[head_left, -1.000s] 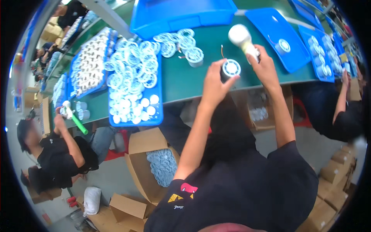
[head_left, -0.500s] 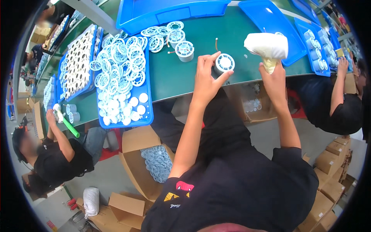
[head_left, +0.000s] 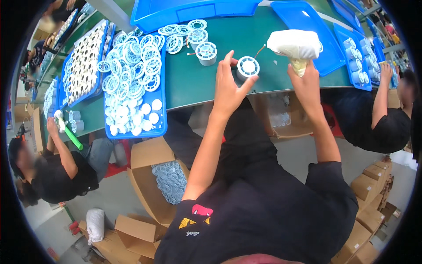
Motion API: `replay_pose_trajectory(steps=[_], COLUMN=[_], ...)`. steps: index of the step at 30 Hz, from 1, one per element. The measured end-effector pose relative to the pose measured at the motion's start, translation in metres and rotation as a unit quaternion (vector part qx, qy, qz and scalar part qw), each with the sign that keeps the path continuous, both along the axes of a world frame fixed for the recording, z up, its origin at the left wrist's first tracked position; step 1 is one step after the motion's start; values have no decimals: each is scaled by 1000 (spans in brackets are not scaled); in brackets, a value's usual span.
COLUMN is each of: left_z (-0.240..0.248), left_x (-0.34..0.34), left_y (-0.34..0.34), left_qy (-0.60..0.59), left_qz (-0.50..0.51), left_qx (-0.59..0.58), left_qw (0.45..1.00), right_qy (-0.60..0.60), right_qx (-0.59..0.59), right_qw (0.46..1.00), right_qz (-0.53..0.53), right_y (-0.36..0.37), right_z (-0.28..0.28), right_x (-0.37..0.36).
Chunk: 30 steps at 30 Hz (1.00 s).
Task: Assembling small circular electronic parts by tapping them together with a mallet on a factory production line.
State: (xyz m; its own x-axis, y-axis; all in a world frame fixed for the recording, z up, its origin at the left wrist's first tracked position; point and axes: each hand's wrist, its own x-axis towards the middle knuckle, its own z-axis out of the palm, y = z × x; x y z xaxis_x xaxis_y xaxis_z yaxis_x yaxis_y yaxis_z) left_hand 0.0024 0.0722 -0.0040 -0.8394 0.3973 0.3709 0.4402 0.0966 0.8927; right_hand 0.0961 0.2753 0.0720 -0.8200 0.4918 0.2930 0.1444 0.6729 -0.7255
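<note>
My left hand (head_left: 229, 90) curves around a small pale blue-grey cylinder (head_left: 248, 68) standing on the green bench (head_left: 184, 90). The thumb is against its near side, the fingers at its left. A spoked ring with a white round centre tops the cylinder, and a thin reddish wire (head_left: 260, 50) sticks out to the far right. My right hand (head_left: 306, 86) grips a mallet (head_left: 293, 44) by its yellowish handle. The mallet's head, wrapped in white material, is raised to the right of the cylinder. Two similar cylinders (head_left: 206, 53) with wires stand left of my left hand.
A blue tray (head_left: 161, 115) of loose rings and white discs lies at left, beside another tray of white parts (head_left: 85, 61). A large blue bin (head_left: 193, 12) stands behind. At right are a blue tray (head_left: 323, 61) and one with cylinders (head_left: 358, 61). Co-workers sit on both sides.
The cylinder has turned clockwise, its wire swinging from far side to far right. My left fingers have shifted around it. The whole view has moved slightly, and the mallet remains raised.
</note>
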Motion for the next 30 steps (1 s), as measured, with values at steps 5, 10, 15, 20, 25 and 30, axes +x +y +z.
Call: replay_pose_trajectory(steps=[5, 10, 15, 20, 25, 30], left_z=[-10, -2, -3, -10, -7, -7], left_x=[-5, 2, 1, -1, -2, -1], left_y=[4, 9, 9, 8, 13, 12], left_qy=[48, 52, 55, 57, 37, 25], left_qz=[11, 37, 53, 54, 51, 60], left_qx=[-21, -64, -52, -50, -46, -64], left_qw=[999, 996, 996, 996, 997, 996], right_qy=[-41, -187, -41, -123, -200, -112], right_qx=[53, 204, 52, 154, 272, 242], right_qw=[994, 958, 996, 974, 940, 963], right_qz=[85, 76, 54, 112, 57, 26], right_y=[11, 28, 39, 33, 32, 47], right_z=[12, -1, 2, 23, 15, 14], right_x=[1, -4, -15, -23, -17, -28])
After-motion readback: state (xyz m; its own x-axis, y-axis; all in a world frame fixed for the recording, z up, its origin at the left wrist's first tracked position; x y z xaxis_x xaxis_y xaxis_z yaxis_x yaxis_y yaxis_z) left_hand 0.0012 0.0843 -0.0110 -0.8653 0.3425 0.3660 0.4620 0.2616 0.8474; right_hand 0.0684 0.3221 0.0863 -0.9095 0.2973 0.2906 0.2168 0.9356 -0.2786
